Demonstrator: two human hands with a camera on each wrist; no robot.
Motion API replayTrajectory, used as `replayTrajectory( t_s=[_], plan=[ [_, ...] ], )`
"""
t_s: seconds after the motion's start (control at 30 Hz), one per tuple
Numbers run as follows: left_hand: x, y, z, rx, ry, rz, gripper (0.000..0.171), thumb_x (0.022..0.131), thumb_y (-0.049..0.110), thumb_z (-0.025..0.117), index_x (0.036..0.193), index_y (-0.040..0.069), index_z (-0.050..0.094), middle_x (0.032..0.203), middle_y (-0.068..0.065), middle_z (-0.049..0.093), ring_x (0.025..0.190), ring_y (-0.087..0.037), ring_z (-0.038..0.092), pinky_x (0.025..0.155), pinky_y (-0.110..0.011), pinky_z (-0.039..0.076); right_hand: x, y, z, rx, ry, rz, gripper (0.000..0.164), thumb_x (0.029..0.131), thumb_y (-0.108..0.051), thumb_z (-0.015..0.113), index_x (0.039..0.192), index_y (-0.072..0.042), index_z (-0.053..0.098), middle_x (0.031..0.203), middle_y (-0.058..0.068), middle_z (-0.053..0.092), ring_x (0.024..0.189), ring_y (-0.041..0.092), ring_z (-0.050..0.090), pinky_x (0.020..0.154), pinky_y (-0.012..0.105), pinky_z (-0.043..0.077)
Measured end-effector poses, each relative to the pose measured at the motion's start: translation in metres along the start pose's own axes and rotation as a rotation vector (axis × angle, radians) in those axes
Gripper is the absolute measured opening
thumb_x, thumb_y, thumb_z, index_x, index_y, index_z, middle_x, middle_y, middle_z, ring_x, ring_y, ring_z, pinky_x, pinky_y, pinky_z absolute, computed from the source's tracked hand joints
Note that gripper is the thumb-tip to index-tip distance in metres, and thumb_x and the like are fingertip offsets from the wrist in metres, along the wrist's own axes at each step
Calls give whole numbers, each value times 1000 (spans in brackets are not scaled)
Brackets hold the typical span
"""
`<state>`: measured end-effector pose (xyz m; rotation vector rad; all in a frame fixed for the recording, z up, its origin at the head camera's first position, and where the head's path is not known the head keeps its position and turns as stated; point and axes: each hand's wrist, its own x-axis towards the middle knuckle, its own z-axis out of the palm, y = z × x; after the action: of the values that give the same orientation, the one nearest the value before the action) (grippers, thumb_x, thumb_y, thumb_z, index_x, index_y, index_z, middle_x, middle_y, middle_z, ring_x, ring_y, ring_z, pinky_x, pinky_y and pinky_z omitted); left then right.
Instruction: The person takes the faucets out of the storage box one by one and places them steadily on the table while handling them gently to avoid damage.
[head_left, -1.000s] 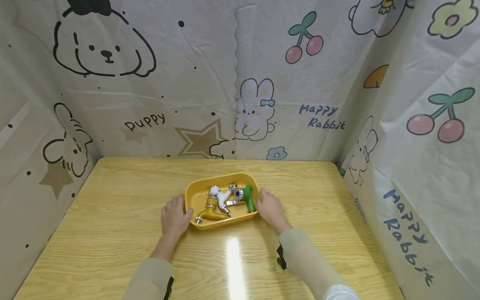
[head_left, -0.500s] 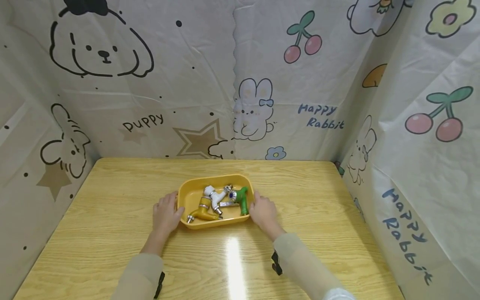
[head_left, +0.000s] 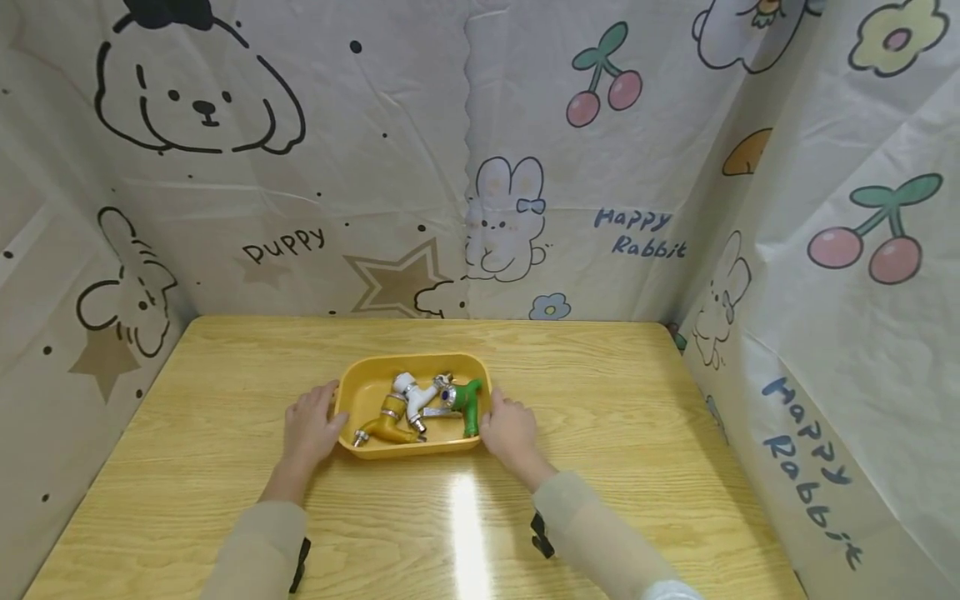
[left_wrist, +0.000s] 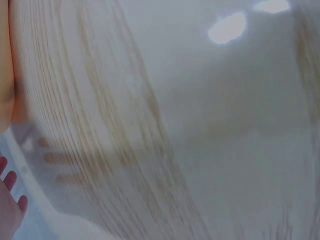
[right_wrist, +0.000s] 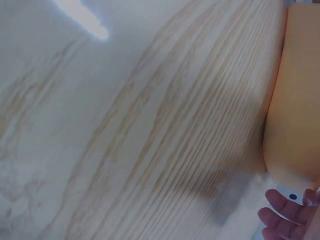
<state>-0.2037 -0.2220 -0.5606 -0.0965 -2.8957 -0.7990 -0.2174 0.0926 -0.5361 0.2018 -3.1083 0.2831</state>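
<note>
A yellow plastic tray (head_left: 363, 392) with raised walls sits on the wooden table, held at both ends. My left hand (head_left: 307, 425) grips its left end, thumb at the near corner. My right hand (head_left: 512, 429) grips the right end. Inside lie several taps: a yellow tap (head_left: 390, 421) nearest me, a white tap (head_left: 415, 400) in the middle and a green tap (head_left: 469, 404) at the right. A silver lever (head_left: 442, 412) shows between the white and green ones; what it belongs to is unclear. Both wrist views catch only fingertips and the tray's side wall (right_wrist: 295, 90).
The light wood table (head_left: 600, 400) extends around the tray and carries a bright light reflection. A printed cloth (head_left: 375, 167) hangs along the back and both sides, meeting the table's far edge. Dark straps (head_left: 542, 536) sit at both wrists.
Both hands have slid the tray left with the taps in it. It has also turned slightly, so its long sides now lie closer to parallel with the table's back edge.
</note>
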Motion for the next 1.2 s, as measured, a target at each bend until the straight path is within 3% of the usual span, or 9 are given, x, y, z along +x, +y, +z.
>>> replayTrajectory(
  t_s=[0.3, 0.63, 1.2],
  plan=[
    [-3, -15, -8, 2, -8, 12, 54, 88, 21, 50, 136, 1, 34, 126, -24, 45, 118, -45, 35, 96, -63, 20, -5, -14, 3, 17, -7, -13, 23, 87, -26, 47, 100, -8, 50, 58, 0, 44, 48, 16, 42, 47, 28, 35],
    [-8, -27, -20, 33, -42, 1, 54, 90, 22, 47, 137, 1, 32, 128, -24, 42, 120, -45, 31, 97, -64, 18, -8, -28, 5, -25, 36, -43, 21, 86, -28, 50, 93, -8, 49, 59, 2, 46, 51, 19, 47, 49, 31, 37],
    [-11, -39, -28, 5, -36, 34, 54, 91, 20, 48, 137, 0, 31, 126, -25, 43, 118, -46, 33, 97, -63, 18, -15, -41, 9, 3, 40, -35, 22, 87, -29, 48, 96, -8, 49, 60, 3, 47, 50, 19, 46, 44, 30, 35]
  ],
)
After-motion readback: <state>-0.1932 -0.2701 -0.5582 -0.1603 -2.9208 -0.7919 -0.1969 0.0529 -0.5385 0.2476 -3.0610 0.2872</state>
